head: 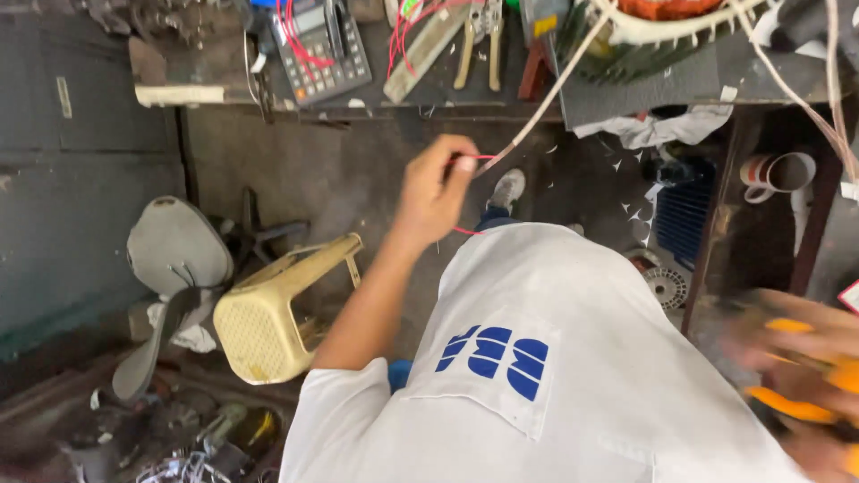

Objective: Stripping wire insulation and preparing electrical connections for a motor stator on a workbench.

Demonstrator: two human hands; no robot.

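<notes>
My left hand (436, 190) is raised in front of my white shirt (537, 358) and pinches a thin red wire (469, 232) together with the end of a pale sleeved lead (555, 89). That lead runs up to a wound stator (662, 27) on the workbench (429, 89). At the lower right, my right hand (805, 376) is badly blurred; it is closed around an orange-handled tool (792, 407). My shoe (507, 188) shows on the floor just beyond the left hand.
The bench edge carries a grey keypad meter (322, 45), yellow-handled pliers (479, 45) and red leads. A yellow plastic stool (268, 322) lies tipped on the floor at left beside a grey fan blade (174, 250). A blue finned motor housing (684, 210) and tape rolls (778, 174) sit at right.
</notes>
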